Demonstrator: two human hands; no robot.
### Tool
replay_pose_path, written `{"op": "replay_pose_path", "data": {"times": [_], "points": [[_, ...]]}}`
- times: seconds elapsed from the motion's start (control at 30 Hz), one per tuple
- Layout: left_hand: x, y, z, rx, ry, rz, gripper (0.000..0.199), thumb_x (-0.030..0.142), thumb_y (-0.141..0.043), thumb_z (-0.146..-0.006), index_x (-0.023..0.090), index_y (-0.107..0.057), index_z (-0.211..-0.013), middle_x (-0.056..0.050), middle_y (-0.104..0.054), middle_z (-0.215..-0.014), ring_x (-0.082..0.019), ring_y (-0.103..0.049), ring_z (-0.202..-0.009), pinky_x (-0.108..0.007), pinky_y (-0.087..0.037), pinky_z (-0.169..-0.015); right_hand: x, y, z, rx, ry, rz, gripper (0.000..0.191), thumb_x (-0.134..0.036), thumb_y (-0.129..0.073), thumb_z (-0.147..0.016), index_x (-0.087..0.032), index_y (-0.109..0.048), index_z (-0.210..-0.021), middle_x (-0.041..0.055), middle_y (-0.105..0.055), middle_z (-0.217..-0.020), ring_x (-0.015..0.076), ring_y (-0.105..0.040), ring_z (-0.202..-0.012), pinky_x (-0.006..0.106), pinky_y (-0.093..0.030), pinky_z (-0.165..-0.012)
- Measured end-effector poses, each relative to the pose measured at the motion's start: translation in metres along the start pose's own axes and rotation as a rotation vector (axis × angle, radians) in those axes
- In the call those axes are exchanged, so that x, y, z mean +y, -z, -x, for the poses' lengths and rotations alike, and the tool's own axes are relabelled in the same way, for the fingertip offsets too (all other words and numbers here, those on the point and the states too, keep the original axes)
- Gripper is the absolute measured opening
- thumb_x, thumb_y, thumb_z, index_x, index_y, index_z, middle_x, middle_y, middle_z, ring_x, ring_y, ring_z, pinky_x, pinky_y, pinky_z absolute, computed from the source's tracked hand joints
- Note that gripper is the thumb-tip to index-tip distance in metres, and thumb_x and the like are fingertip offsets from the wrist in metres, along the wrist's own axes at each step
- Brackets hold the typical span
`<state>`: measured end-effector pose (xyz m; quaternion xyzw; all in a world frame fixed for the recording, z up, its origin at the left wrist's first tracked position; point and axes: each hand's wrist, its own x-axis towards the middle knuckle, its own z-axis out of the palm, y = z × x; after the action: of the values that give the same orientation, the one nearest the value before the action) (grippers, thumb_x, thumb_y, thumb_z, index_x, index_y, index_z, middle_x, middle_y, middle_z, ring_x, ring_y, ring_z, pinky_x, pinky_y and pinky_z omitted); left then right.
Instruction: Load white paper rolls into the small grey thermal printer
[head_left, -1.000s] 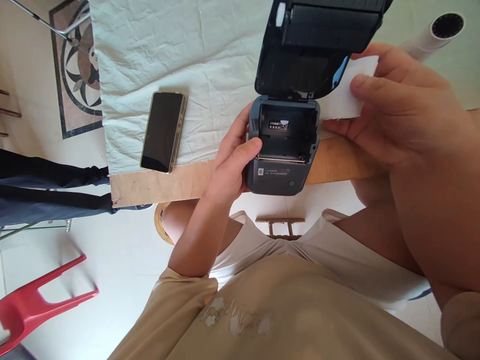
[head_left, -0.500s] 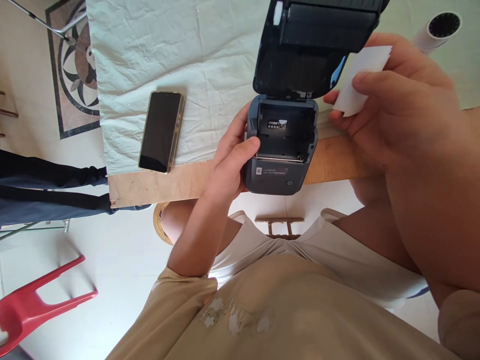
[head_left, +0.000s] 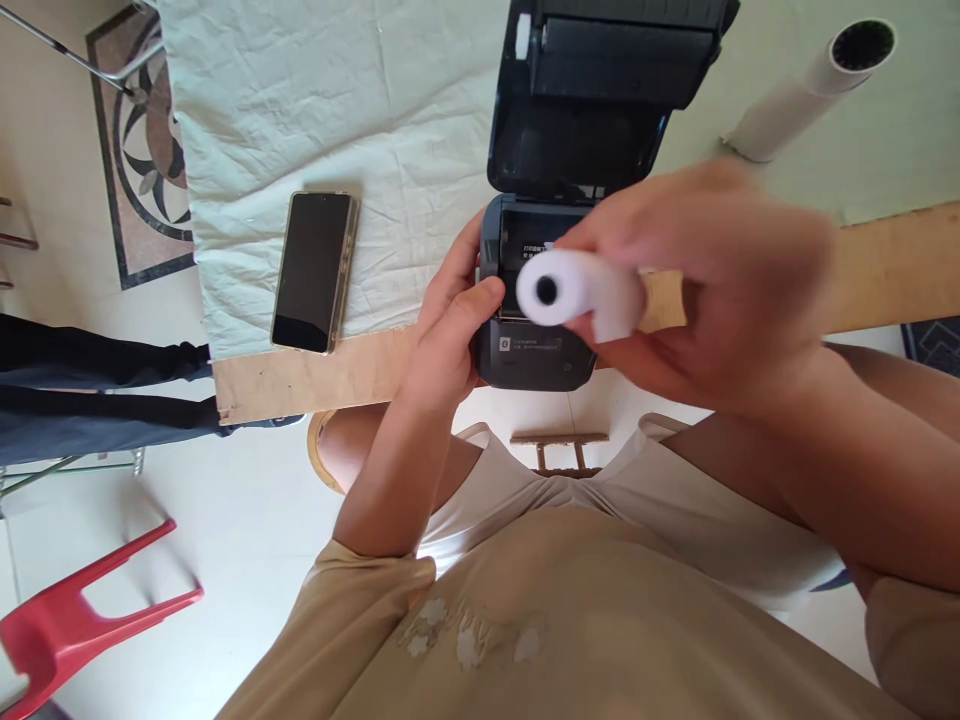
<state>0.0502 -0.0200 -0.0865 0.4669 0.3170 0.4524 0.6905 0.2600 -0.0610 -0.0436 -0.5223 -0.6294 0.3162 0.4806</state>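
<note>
A dark portable label printer [head_left: 534, 360] is at the table's front edge with its lid [head_left: 592, 130] swung up, baring the paper compartment. My left hand [head_left: 454, 320] is wrapped round the printer's left side, thumb on the compartment's rim. Slightly blurred, my right hand [head_left: 735, 290] grips a small white paper roll [head_left: 581, 290], whose dark core hole faces me and whose loose end hangs down. The roll is in front of the compartment's right part and hides it; whether it touches the printer I cannot tell.
A black phone [head_left: 311, 270] in a clear case lies on the pale tablecloth [head_left: 405, 120] to the left. A white cylinder [head_left: 814, 95] stands at the back right. The bare wooden table edge [head_left: 322, 380] runs above my lap. A red stool [head_left: 82, 620] and another person's legs [head_left: 105, 385] are at left.
My right hand has brought the paper roll leftward and down, from beside the lid to in front of the compartment, turning its core end into view. My left hand still holds the printer.
</note>
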Motion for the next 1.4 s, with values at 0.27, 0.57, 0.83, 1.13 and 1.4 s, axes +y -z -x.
{"op": "replay_pose_path", "data": {"times": [0.27,0.57,0.83,1.13,1.4], "points": [[-0.011,0.006,-0.002,-0.037,-0.082,0.006,0.038,0.060,-0.080,-0.099,0.031,-0.082,-0.125,-0.004,-0.083,-0.134,-0.035,-0.074,-0.147,-0.045,-0.064,-0.122,0.017,-0.016,-0.001,0.172,0.496,0.564,0.028,-0.004,-0.066,-0.099,-0.030,-0.058,-0.107,-0.0097,-0.088,-0.123,0.0178,-0.086,-0.100,0.040,-0.056,-0.083],[-0.016,0.011,-0.003,-0.070,-0.088,-0.005,0.049,0.062,-0.082,-0.100,0.034,-0.082,-0.140,-0.001,-0.082,-0.145,-0.036,-0.070,-0.150,-0.045,-0.057,-0.128,0.008,-0.017,0.002,0.182,0.539,0.591,0.016,-0.017,-0.067,-0.103,-0.031,-0.062,-0.096,-0.0043,-0.080,-0.103,0.0235,-0.074,-0.094,0.045,-0.051,-0.079],[-0.014,0.022,-0.006,-0.122,-0.075,-0.094,0.054,0.059,-0.084,-0.097,0.033,-0.078,-0.144,0.002,-0.082,-0.144,-0.036,-0.070,-0.148,-0.039,-0.059,-0.123,0.009,-0.022,0.019,0.084,0.661,0.503,0.018,-0.021,-0.068,-0.107,-0.029,-0.059,-0.093,-0.0055,-0.076,-0.092,0.0201,-0.074,-0.096,0.044,-0.045,-0.077],[-0.028,0.029,-0.008,-0.119,-0.175,-0.191,0.079,0.067,-0.092,-0.087,0.030,-0.071,-0.154,-0.009,-0.081,-0.147,-0.040,-0.075,-0.137,-0.049,-0.064,-0.111,0.031,-0.005,0.009,0.141,0.572,0.554,0.020,-0.044,-0.072,-0.106,-0.029,-0.071,-0.120,0.0071,-0.073,-0.123,0.0293,-0.071,-0.106,0.049,-0.053,-0.089],[-0.023,0.029,-0.006,-0.168,-0.210,-0.268,0.069,0.073,-0.080,-0.094,0.040,-0.069,-0.154,-0.003,-0.080,-0.149,-0.038,-0.075,-0.141,-0.048,-0.067,-0.112,0.027,-0.013,0.021,-0.016,0.394,0.498,0.036,-0.046,-0.074,-0.103,-0.032,-0.064,-0.135,0.0107,-0.066,-0.142,0.0383,-0.066,-0.127,0.063,-0.055,-0.108]]}}
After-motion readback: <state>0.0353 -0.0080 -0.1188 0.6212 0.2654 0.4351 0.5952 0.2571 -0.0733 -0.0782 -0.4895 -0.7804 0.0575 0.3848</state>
